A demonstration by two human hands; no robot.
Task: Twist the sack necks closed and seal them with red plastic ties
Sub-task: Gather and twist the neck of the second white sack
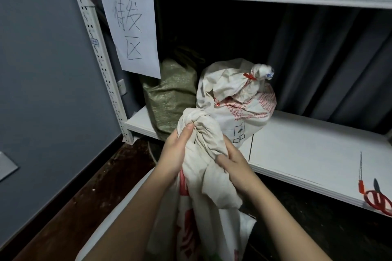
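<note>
A white sack with red print [203,214] stands in front of me, its neck [199,127] twisted into a thick bundle. My left hand [176,152] grips the neck just under the bunched top, thumb pressed into the folds. My right hand [232,163] grips the cloth lower on the right side. No tie is on this neck. On the shelf behind, a second white sack [235,99] has its neck closed with a red plastic tie [249,76]. A loose red tie [361,176] lies on the shelf at the far right.
A green woven sack [171,95] leans at the shelf's left end. Red-handled scissors [379,199] lie near the white shelf [301,154] front edge at right. A handwritten paper sign [131,29] hangs from the upper shelf. The grey wall is at left, with dark floor below.
</note>
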